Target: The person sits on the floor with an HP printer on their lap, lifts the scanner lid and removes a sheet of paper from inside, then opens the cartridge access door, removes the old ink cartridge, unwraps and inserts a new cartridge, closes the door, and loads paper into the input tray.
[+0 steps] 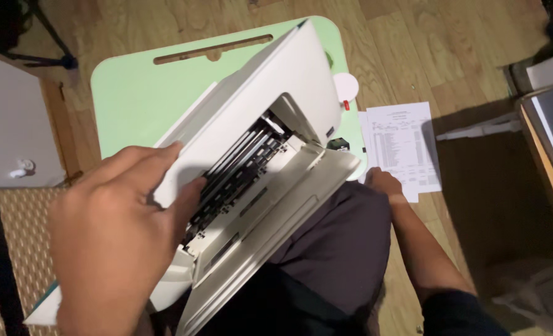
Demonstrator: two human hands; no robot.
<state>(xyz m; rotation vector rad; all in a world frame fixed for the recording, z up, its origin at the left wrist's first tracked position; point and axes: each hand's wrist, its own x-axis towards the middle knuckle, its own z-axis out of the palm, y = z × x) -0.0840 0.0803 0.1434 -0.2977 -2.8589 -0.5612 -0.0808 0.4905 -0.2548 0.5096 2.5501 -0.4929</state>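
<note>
On green lap table [133, 99]: white printer [270, 106] long axis diagonal, left hand [111, 236] grip clamped on it.

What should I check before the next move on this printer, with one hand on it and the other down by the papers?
1. Left hand grips the white printer: ok.
2. Printer front door open, black rollers exposed: ok.
3. Printer sits level on the green lap table: not ok, tilted.
4. Right hand reaches the printed sheets on the floor: ok.
5. Sheets actually gripped: cannot tell.
</note>
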